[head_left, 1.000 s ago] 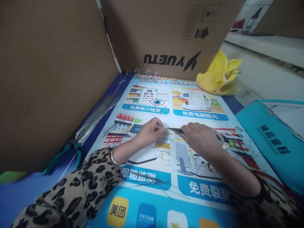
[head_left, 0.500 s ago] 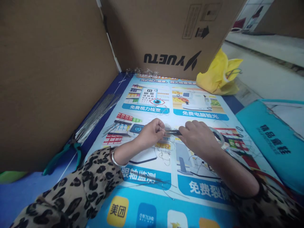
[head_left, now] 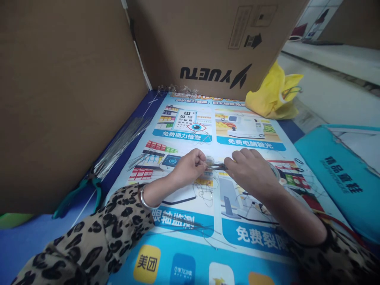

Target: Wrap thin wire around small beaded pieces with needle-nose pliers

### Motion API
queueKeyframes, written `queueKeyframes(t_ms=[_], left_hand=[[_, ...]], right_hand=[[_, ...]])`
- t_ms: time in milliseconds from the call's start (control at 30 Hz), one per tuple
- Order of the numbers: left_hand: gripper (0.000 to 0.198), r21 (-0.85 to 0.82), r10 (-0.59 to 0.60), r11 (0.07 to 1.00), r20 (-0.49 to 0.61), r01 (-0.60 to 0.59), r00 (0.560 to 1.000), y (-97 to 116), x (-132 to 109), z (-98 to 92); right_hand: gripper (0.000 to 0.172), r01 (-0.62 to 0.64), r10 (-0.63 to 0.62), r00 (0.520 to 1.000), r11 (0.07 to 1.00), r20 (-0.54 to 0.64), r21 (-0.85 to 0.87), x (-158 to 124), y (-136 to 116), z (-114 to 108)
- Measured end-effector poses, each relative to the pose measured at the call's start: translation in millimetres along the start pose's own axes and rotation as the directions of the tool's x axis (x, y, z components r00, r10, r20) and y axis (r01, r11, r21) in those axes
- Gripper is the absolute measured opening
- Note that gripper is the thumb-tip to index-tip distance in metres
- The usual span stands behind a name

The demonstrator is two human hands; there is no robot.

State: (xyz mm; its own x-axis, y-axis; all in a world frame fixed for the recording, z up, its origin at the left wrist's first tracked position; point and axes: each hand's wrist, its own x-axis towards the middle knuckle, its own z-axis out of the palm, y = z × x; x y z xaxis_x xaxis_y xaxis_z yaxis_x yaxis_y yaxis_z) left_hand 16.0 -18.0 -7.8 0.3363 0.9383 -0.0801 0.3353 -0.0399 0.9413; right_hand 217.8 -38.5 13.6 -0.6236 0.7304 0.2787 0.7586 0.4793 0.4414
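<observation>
My left hand point(head_left: 191, 168) is closed in a pinch, with thumb and fingertips on a thin wire point(head_left: 209, 161). My right hand point(head_left: 252, 168) is wrapped around pliers point(head_left: 219, 166), their slim dark jaws pointing left. The jaw tips reach the wire right by my left fingertips, and their handles are hidden inside my right hand. Whether the jaws grip the wire I cannot tell. Below the hands, loose bent wire loops point(head_left: 207, 194) lie on the printed poster point(head_left: 218, 142). Several straight wire pieces point(head_left: 184, 222) are spread nearer to me.
Cardboard panels point(head_left: 208, 43) stand at the back and left. At left, teal-handled pliers point(head_left: 77, 194) lie beside a bundle of straight wires point(head_left: 120, 146). A yellow bag point(head_left: 271, 95) sits at the back right, a turquoise box point(head_left: 338, 174) at the right. Part of a clear ring point(head_left: 274, 171) shows behind my right hand.
My right hand has turned slightly and moved a little right. The pliers' jaws now look slightly parted. My left hand has hardly moved.
</observation>
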Motion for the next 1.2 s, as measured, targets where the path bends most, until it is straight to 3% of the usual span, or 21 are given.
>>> queueKeyframes(t_ms=[267, 867, 1200], left_hand=[[0.011, -0.1, -0.03, 0.995, 0.001, 0.03, 1.0, -0.4, -0.3, 3.7], [0.013, -0.141, 0.039, 0.989, -0.093, -0.052, 0.995, 2.0, -2.7, 6.8], [0.015, -0.19, 0.01, 0.982, -0.064, -0.022, 0.998, 5.5, -2.0, 6.1]], right_hand=[[0.008, -0.001, 0.0, 1.0, 1.0, -0.024, -0.026, 0.7, -2.2, -2.5], [0.006, -0.02, 0.02, 0.999, 1.0, 0.03, -0.018, 3.1, -0.8, -1.2], [0.008, -0.048, 0.045, 0.998, 0.998, 0.053, 0.044, 4.6, 2.4, 0.2]])
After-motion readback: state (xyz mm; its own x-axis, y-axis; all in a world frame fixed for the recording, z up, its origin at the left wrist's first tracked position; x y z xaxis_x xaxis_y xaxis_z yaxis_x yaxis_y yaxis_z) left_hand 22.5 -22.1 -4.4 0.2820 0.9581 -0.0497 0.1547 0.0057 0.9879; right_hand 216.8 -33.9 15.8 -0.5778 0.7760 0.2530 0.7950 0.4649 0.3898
